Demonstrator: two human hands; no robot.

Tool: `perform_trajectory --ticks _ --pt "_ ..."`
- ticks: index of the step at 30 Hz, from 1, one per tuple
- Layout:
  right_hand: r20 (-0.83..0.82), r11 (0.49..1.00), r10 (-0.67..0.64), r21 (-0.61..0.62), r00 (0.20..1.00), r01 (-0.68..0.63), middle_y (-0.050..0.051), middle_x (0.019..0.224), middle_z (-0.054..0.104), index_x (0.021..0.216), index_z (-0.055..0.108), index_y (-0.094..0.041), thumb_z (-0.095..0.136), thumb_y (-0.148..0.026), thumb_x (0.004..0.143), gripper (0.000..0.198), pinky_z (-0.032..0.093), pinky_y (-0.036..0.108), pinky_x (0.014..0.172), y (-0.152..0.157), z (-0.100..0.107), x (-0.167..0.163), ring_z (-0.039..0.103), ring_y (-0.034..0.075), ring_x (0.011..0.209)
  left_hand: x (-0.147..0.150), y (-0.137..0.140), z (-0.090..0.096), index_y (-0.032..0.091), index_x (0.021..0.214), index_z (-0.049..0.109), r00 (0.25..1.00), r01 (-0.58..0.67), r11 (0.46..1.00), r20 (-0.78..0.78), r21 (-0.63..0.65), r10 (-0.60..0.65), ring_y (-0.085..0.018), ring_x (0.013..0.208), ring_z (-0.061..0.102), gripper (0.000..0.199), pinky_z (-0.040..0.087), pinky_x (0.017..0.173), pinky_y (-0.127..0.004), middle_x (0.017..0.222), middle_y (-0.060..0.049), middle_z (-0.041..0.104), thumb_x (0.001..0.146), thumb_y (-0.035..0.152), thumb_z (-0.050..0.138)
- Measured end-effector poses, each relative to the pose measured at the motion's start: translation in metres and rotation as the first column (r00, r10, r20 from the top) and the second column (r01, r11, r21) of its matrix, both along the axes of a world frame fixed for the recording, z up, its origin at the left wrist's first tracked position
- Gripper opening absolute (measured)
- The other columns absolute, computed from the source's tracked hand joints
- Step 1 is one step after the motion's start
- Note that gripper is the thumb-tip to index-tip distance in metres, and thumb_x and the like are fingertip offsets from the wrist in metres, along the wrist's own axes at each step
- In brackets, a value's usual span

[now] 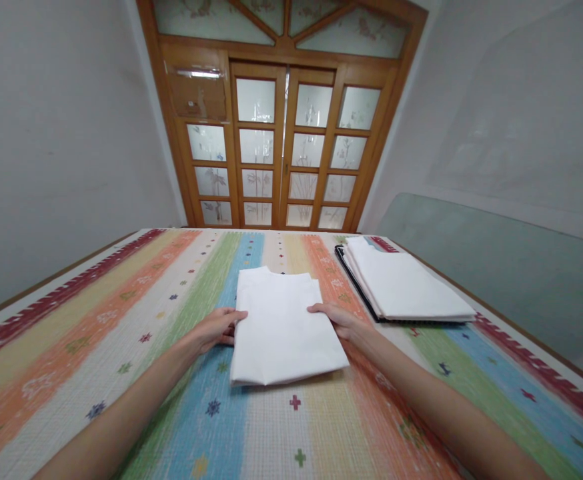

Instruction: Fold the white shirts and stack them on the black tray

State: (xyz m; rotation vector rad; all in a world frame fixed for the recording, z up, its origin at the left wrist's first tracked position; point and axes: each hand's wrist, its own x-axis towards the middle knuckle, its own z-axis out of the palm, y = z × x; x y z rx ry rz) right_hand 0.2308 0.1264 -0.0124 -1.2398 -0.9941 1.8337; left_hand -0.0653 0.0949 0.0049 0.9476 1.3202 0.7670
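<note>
A folded white sheet point(281, 327), with uneven layered edges at its far end, is at the middle of the table. I cannot tell whether it is paper or cloth. My left hand point(223, 325) grips its left edge, thumb on top and fingers curled at the side and beneath. On the opposite edge, my right hand point(335, 317) is closed the same way, its fingertips hidden under the sheet. The near edge appears slightly lifted, with a shadow below it.
To the right lies a stack of folded white sheets point(406, 280) on a flat black object point(356, 287), mostly covered. A striped, patterned cloth point(211, 433) covers the table. Wooden glazed doors point(281, 147) stand beyond it, and a pale green panel point(496, 247) runs along the right wall.
</note>
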Motion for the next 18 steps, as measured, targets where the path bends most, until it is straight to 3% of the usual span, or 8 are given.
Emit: perform_trajectory --ticks 5,8,12,15,18 --pt "-0.042 0.977 -0.109 0.18 0.993 0.115 0.006 0.095 0.073 0.104 0.059 -0.018 0.07 -0.003 0.055 0.053 0.054 0.03 0.07 -0.003 0.0 0.002 0.069 0.019 0.074 0.004 0.002 -0.004 0.016 0.095 0.053 1.0 -0.022 0.999 0.018 0.039 0.021 -0.017 0.068 0.065 0.036 0.053 0.06 -0.028 0.083 -0.006 0.069 0.065 0.025 0.073" --pt "-0.071 0.994 -0.052 0.089 0.996 0.059 0.006 0.093 0.074 0.108 0.058 -0.017 0.068 -0.006 0.058 0.052 0.055 0.032 0.073 -0.001 0.001 0.005 0.07 0.02 0.074 0.006 0.005 -0.006 0.016 0.09 0.054 0.998 -0.041 0.999 0.053 0.025 0.04 -0.016 0.065 0.064 0.032 0.053 0.059 -0.028 0.08 -0.004 0.067 0.064 0.022 0.071" --pt "-0.169 0.993 0.062 -0.087 0.984 -0.077 0.011 0.086 0.073 0.105 0.059 -0.009 0.064 -0.021 0.073 0.034 0.054 0.034 0.079 0.007 0.0 0.01 0.07 0.021 0.074 0.008 0.008 -0.006 0.014 0.093 0.058 0.989 0.053 0.999 0.138 0.0 -0.052 -0.017 0.068 0.065 0.035 0.053 0.058 -0.026 0.082 -0.006 0.068 0.064 0.028 0.072" --pt "-0.183 0.991 0.07 -0.099 0.981 -0.089 0.012 0.087 0.073 0.107 0.058 -0.008 0.062 -0.021 0.075 0.034 0.054 0.035 0.08 0.012 -0.003 0.01 0.07 0.021 0.074 0.014 0.007 -0.008 0.015 0.105 0.054 0.98 0.06 0.998 0.189 0.027 -0.064 -0.02 0.077 0.067 0.051 0.054 0.064 -0.028 0.096 -0.01 0.07 0.061 0.026 0.077" --pt "-0.14 1.0 0.011 0.012 0.99 -0.009 0.009 0.092 0.073 0.112 0.056 -0.013 0.065 -0.011 0.067 0.046 0.055 0.037 0.079 0.014 -0.003 0.006 0.07 0.021 0.074 0.021 0.006 -0.01 0.017 0.113 0.049 0.978 -0.012 0.998 0.211 0.06 -0.001 -0.023 0.085 0.068 0.061 0.055 0.069 -0.03 0.107 -0.013 0.068 0.058 0.016 0.075"
